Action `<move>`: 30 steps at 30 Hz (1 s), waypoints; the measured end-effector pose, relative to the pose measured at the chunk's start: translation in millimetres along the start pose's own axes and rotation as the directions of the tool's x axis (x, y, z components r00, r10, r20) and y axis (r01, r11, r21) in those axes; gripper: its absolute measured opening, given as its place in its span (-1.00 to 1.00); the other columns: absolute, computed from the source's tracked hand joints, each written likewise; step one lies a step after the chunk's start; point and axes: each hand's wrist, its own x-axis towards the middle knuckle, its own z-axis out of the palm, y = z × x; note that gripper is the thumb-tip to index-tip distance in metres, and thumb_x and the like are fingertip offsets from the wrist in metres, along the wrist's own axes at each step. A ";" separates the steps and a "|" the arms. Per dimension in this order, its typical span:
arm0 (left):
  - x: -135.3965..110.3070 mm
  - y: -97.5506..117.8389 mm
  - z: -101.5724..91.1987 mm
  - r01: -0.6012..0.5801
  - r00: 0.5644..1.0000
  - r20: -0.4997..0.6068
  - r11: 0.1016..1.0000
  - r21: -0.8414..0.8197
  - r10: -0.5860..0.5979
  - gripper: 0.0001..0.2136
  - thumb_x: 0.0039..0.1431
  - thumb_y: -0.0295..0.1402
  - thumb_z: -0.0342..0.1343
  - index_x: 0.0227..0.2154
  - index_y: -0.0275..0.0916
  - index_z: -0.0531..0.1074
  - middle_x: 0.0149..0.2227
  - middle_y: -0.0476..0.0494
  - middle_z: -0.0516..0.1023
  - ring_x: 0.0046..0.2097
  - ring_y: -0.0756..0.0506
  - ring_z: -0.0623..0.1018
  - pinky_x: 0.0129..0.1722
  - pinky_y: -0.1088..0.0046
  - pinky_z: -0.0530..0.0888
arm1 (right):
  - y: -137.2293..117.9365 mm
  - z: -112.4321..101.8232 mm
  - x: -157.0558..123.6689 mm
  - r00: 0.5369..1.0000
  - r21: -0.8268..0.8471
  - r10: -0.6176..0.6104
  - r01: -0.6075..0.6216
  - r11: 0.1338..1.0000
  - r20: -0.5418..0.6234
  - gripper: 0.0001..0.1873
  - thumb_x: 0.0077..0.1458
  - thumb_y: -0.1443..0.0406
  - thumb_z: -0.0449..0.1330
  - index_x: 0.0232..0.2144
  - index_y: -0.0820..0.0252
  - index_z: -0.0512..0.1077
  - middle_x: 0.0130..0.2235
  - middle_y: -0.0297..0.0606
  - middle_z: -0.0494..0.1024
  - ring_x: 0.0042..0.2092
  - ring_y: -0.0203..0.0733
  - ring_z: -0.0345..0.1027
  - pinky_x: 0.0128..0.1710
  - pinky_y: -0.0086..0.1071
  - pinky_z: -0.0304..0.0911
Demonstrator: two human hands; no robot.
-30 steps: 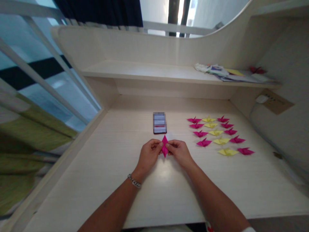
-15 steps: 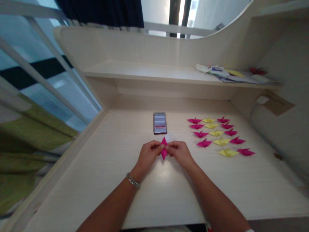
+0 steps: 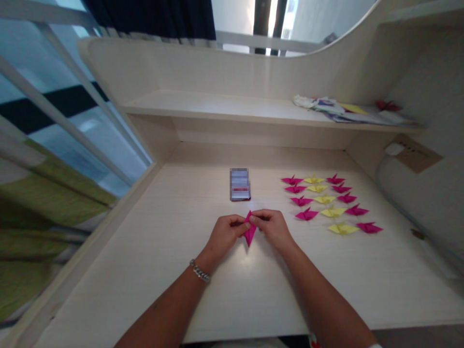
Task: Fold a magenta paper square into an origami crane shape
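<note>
A pink folded origami paper (image 3: pixel 249 236), shaped like a narrow diamond, is held just above the desk between both hands. My left hand (image 3: pixel 226 234) pinches its left side, thumb on top. At the upper right side of the paper, my right hand (image 3: pixel 274 228) pinches it near the top point. The lower tip points toward me. Just beyond the hands lies a phone (image 3: pixel 239 184) with a blurred screen. To the right, several folded paper cranes stand in columns, among them a pink crane (image 3: pixel 307 214) and a yellow crane (image 3: pixel 342 229).
A shelf (image 3: pixel 217 104) runs along the back, with papers (image 3: pixel 348 112) and a red folded piece (image 3: pixel 387 105) at its right. A cable (image 3: pixel 379 176) hangs from the wall socket (image 3: pixel 415 153). White bed rails (image 3: pixel 68 116) border the desk's left.
The pink paper has shifted slightly right and toward me and is tilted more. My right thumb has moved up toward its top point; my left hand has moved slightly right.
</note>
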 end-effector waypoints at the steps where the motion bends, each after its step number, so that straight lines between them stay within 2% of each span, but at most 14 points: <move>1: 0.0 -0.4 -0.1 0.001 1.000 0.008 1.000 0.002 -0.001 -0.82 -0.04 -0.30 0.21 -0.44 -0.34 0.55 -0.46 -0.15 0.55 -0.44 -0.04 0.46 -0.41 0.46 0.36 | 0.1 -0.5 -0.1 1.000 0.002 0.001 -0.002 1.000 0.002 -0.77 -0.16 0.19 0.31 -0.44 0.24 0.57 -0.52 -0.30 0.53 -0.52 -0.32 0.25 -0.49 -0.43 0.13; 8: 0.2 -1.8 -0.7 -0.001 0.997 0.073 0.999 0.036 -0.002 -0.84 -0.04 -0.33 0.21 -0.46 -0.36 0.54 -0.52 -0.11 0.50 -0.50 0.00 0.39 -0.47 0.48 0.29 | 0.5 -2.7 0.5 0.998 0.025 0.062 -0.062 0.998 0.011 -0.74 -0.21 0.21 0.34 -0.42 0.26 0.57 -0.51 -0.29 0.54 -0.52 -0.34 0.23 -0.49 -0.42 0.13; 14: -1.3 1.5 1.8 -0.016 0.994 0.108 1.000 0.011 0.015 -0.82 0.00 -0.31 0.19 -0.43 -0.35 0.54 -0.50 -0.10 0.49 -0.48 0.01 0.38 -0.46 0.48 0.28 | -1.7 -2.8 0.4 0.999 -0.009 0.035 -0.036 0.999 -0.006 -0.82 -0.20 0.24 0.33 -0.49 0.26 0.56 -0.51 -0.28 0.54 -0.49 -0.31 0.28 -0.43 -0.40 0.17; 23: -1.8 4.2 -0.3 -0.025 0.993 0.117 1.000 -0.003 0.025 -0.82 0.00 -0.30 0.19 -0.50 -0.35 0.51 -0.54 -0.06 0.45 -0.50 0.02 0.35 -0.48 0.50 0.26 | 0.2 -3.4 -1.2 0.984 0.234 0.141 -0.162 0.959 0.107 -0.74 -0.13 0.14 0.30 -0.46 0.24 0.53 -0.48 -0.29 0.51 -0.46 -0.29 0.31 -0.41 -0.37 0.23; 27: -2.6 2.7 -1.3 -0.014 0.989 0.145 1.000 0.008 0.013 -0.81 0.00 -0.29 0.19 -0.49 -0.36 0.52 -0.52 -0.09 0.47 -0.49 0.01 0.36 -0.46 0.48 0.28 | 0.6 -3.5 -0.9 0.987 0.195 0.129 -0.145 0.970 0.092 -0.74 -0.15 0.16 0.32 -0.46 0.26 0.52 -0.51 -0.30 0.50 -0.50 -0.32 0.28 -0.45 -0.41 0.21; 30: -2.3 1.5 -2.0 -0.009 0.988 0.157 1.000 0.022 0.005 -0.79 -0.01 -0.27 0.18 -0.48 -0.36 0.53 -0.52 -0.11 0.49 -0.49 0.00 0.38 -0.45 0.46 0.29 | 1.7 -2.6 0.0 0.995 0.102 0.087 -0.092 0.991 0.052 -0.74 -0.13 0.16 0.30 -0.48 0.28 0.52 -0.54 -0.31 0.48 -0.52 -0.34 0.25 -0.48 -0.43 0.18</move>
